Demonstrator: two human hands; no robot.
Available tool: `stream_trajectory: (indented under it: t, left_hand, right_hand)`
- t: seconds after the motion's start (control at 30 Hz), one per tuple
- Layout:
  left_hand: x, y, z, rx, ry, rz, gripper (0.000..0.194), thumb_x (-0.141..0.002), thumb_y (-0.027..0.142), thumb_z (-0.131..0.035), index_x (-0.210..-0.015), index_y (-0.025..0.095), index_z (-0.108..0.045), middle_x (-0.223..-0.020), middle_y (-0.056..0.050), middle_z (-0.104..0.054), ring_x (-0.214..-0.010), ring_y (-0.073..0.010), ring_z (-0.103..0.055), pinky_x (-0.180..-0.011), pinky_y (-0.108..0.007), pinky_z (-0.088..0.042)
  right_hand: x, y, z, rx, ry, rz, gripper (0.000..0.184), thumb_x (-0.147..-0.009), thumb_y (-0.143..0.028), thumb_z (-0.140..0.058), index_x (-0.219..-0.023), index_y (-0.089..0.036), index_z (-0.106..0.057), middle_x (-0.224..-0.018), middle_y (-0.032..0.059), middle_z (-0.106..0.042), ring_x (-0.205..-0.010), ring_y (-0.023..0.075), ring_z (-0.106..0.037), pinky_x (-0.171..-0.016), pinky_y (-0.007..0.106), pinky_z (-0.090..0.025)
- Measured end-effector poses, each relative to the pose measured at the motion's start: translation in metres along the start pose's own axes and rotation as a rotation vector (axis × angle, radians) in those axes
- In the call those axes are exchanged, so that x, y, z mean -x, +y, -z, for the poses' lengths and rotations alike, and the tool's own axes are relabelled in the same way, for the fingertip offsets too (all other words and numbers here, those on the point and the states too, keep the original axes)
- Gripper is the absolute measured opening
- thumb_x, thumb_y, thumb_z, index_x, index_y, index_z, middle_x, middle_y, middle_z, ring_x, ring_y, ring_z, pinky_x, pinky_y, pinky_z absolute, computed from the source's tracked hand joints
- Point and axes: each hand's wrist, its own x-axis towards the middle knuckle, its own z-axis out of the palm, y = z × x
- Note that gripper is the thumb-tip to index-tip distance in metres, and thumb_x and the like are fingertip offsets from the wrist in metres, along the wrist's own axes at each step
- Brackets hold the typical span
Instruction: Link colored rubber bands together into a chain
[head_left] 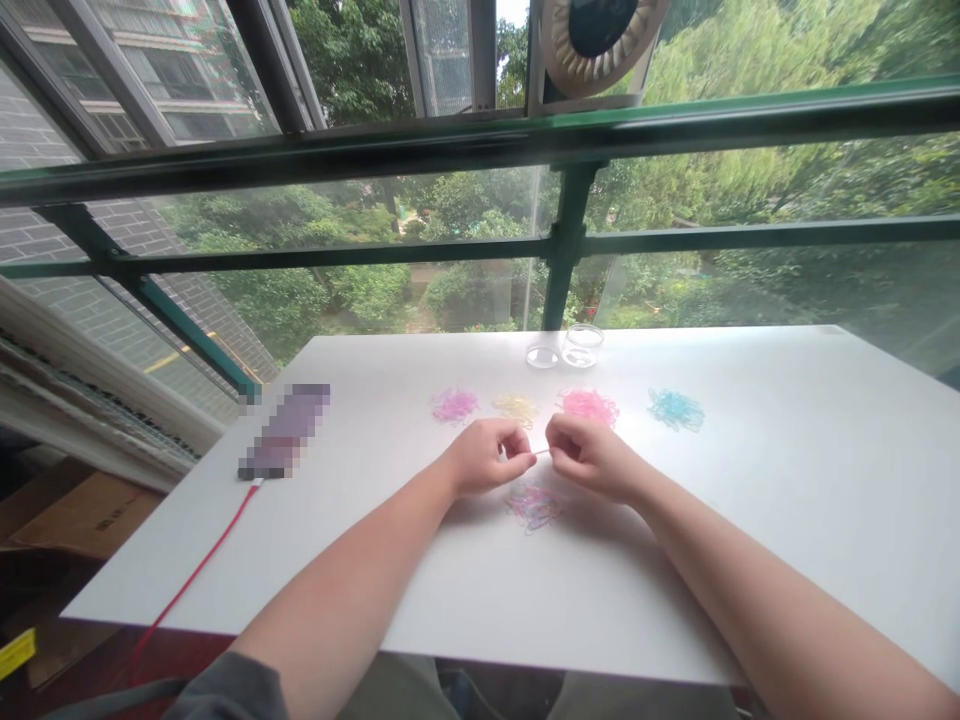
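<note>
My left hand (489, 457) and my right hand (592, 457) are both closed in a pinch above the white table. Between their fingertips runs a thin, pale pinkish rubber band (542, 452), stretched short and straight. Just below my hands lies a mixed-colour pile of small rubber bands (534, 505). Behind them, in a row, are a purple pile (454, 405), a yellow pile (516, 408), a pink pile (589, 404) and a blue pile (676, 408). My right hand hides a little of the pink pile's front.
A clear round jar (583, 346) stands at the table's far edge, beside a clear lid (541, 356). A blurred-out phone-like object (286, 430) lies on the left, with a red cable (202, 565) running over the near edge. Green railings (480, 140) rise behind the white table (787, 480).
</note>
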Motion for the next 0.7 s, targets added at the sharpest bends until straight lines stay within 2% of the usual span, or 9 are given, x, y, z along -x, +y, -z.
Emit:
stream_trajectory:
  t: [0.27, 0.7]
  left_hand:
    - [0.0001, 0.0002, 0.0, -0.001, -0.006, -0.004, 0.012, -0.072, 0.025, -0.06, -0.067, 0.014, -0.059, -0.066, 0.0, -0.06, -0.059, -0.0081, -0.049, -0.057, -0.02, -0.039]
    - [0.0, 0.0012, 0.0006, 0.01, -0.034, 0.015, 0.014, -0.075, 0.027, -0.057, -0.072, 0.014, -0.061, -0.069, -0.001, -0.062, -0.062, -0.0087, -0.05, -0.059, -0.02, -0.04]
  right_hand:
    - [0.0023, 0.0, 0.0001, -0.008, -0.081, 0.022, 0.012, -0.067, -0.01, -0.043, -0.065, -0.02, -0.037, -0.058, -0.0053, -0.036, -0.052, 0.0081, -0.032, -0.048, 0.022, -0.027]
    - [0.0023, -0.0019, 0.0018, 0.048, -0.138, -0.014, 0.009, -0.07, -0.01, -0.042, -0.069, -0.019, -0.04, -0.061, -0.0047, -0.04, -0.054, 0.0085, -0.035, -0.05, 0.022, -0.029]
